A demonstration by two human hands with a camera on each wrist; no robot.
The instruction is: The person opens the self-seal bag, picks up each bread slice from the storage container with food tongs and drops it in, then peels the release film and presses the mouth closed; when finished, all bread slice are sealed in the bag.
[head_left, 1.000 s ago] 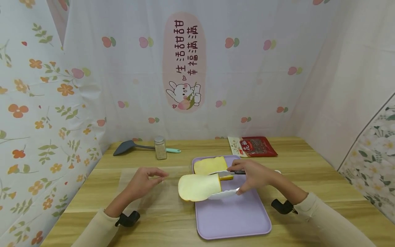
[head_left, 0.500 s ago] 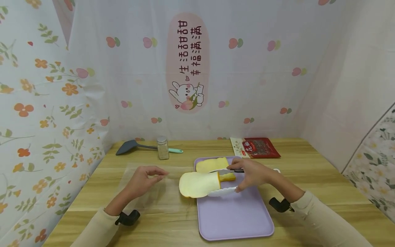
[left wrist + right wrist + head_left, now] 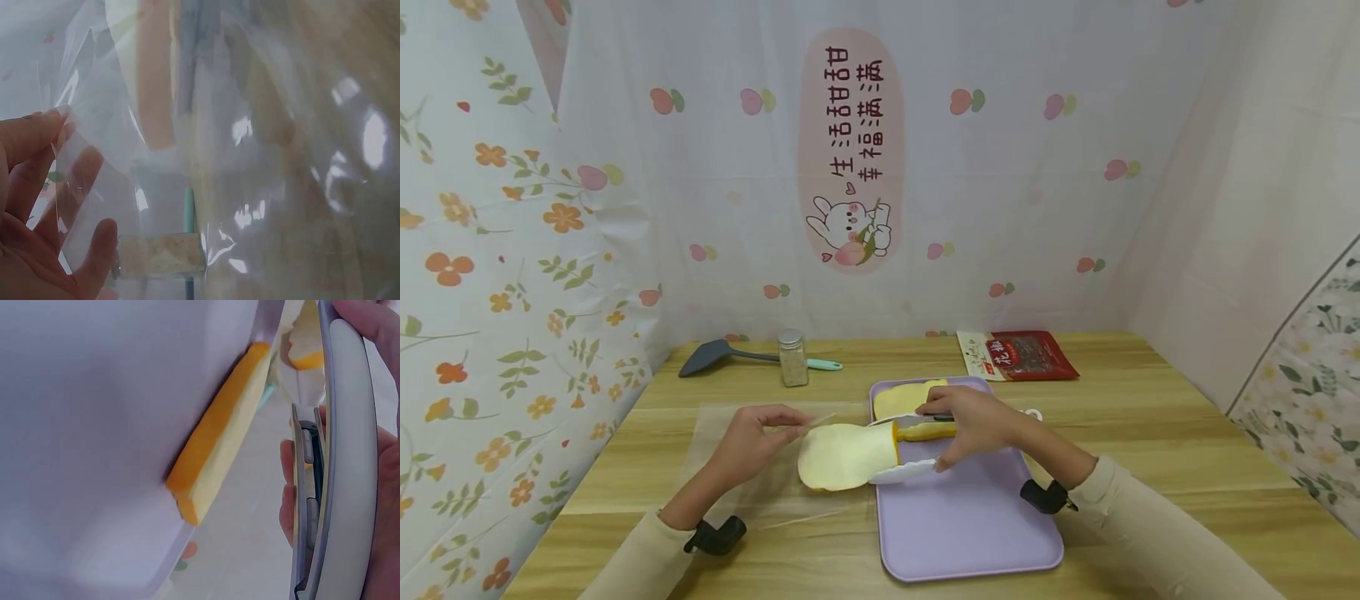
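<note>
My left hand point(image 3: 758, 442) pinches the edge of a clear plastic bag point(image 3: 269, 187), which spreads over the table to its right. Between the arms of white-and-grey tongs point(image 3: 904, 472) lies a bread slice point(image 3: 842, 457), its left end at the bag's opening. My right hand point(image 3: 981, 423) grips the tongs above the purple tray point(image 3: 970, 533); in the right wrist view the hand point(image 3: 384, 487) wraps the handle point(image 3: 353, 456). Another slice point(image 3: 906, 400) rests at the tray's back, and a thick-crusted slice point(image 3: 219, 431) lies on the tray beside the tongs.
At the table's back left lie a dark spatula point(image 3: 706, 358) with a teal handle end and a spice jar point(image 3: 793, 358). A red and white packet point(image 3: 1022, 356) lies at the back right. Patterned curtains point(image 3: 1000, 192) stand behind and at both sides.
My right hand has moved left, carrying the tongs and slice toward my left hand and the bag. The left hand stays nearly in place, still pinching.
</note>
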